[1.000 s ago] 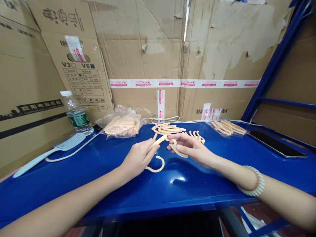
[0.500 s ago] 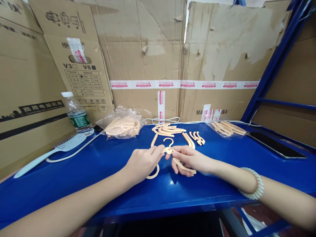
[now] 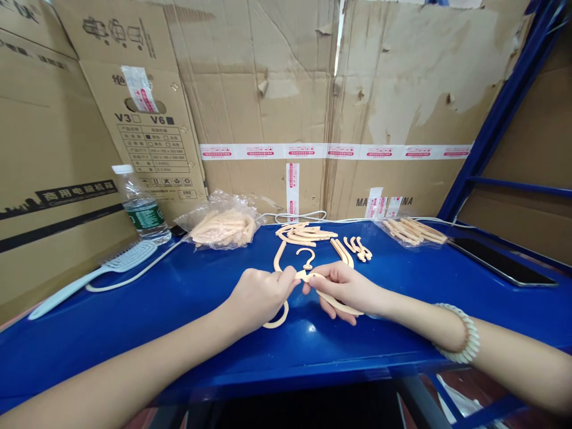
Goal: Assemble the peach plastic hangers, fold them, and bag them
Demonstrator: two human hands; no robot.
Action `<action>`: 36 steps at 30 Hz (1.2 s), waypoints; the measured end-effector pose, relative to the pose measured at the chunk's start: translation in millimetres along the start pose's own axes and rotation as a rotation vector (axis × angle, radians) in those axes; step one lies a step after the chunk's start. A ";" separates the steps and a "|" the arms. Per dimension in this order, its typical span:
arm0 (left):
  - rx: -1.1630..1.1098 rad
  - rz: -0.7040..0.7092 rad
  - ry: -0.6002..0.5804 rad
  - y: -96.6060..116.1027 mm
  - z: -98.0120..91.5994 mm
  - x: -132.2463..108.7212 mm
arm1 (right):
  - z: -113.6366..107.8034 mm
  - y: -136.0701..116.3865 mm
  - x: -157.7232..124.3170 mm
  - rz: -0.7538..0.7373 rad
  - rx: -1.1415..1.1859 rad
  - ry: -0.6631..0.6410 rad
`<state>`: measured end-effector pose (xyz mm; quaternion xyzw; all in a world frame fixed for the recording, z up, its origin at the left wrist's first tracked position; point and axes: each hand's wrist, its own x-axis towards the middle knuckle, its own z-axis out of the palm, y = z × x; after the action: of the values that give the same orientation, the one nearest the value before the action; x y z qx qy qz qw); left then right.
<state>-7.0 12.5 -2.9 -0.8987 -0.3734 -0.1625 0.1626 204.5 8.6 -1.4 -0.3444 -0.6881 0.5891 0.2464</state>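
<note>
Both hands meet at the middle of the blue table on a small peach plastic hanger with its hook pointing away from me. My left hand is closed, pinching the hanger's left arm, whose curved end shows below the fist. My right hand is closed on the right arm piece, fingers pinched at the centre joint. Loose peach hanger pieces lie just beyond the hands.
A plastic bag of peach parts, a water bottle and a pale blue comb sit at the left. More parts in a bag and a dark phone lie right. Cardboard boxes wall the back; a white cable runs along it.
Two separate pieces held apart a second ago have been brought together at the centre. Both hands dropped closer to the table, and the hook now stands up between them.
</note>
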 end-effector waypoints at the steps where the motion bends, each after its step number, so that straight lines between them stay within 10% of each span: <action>1: -0.010 -0.012 -0.022 0.4 -0.8 0.2 | 0.8 -1.0 -0.6 -0.001 -0.028 0.015; 14: -0.157 -0.176 -0.152 3.3 1.4 -1.1 | 10.5 0.0 -9.8 -0.425 -0.655 0.237; 23: -0.827 -0.437 -0.030 -3.6 3.6 4.9 | -7.5 -4.3 -3.9 -0.291 -0.323 0.234; 36: -1.604 -0.767 -0.177 -13.5 -4.9 9.8 | -138.3 -17.3 -21.5 -0.324 -0.945 0.561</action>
<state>-11.0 25.5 7.8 -0.5646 -0.4334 -0.3482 -0.6100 318.2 79.6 42.5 -0.4505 -0.8291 0.0585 0.3259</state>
